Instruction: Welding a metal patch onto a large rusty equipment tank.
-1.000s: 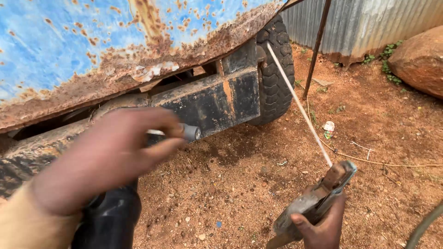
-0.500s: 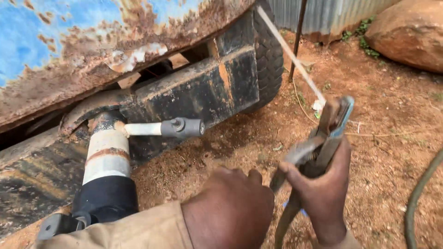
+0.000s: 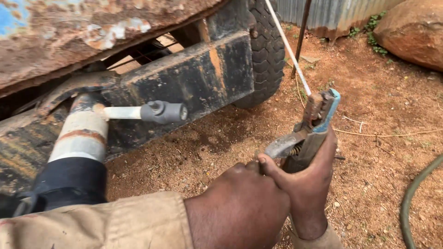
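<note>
A rusty vehicle frame [image 3: 203, 78], tyre [image 3: 267, 50] and shock absorber [image 3: 83, 138] stand left. The right hand [image 3: 307, 184] grips an upright welding clamp [image 3: 309, 133] holding a white rod [image 3: 288, 46]; the left hand [image 3: 240, 207] touches it, grip unclear.

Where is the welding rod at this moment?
In the head view, the welding rod is right of centre, clamped in the electrode holder that the right hand holds, and it slants up-left across the tyre.
</note>
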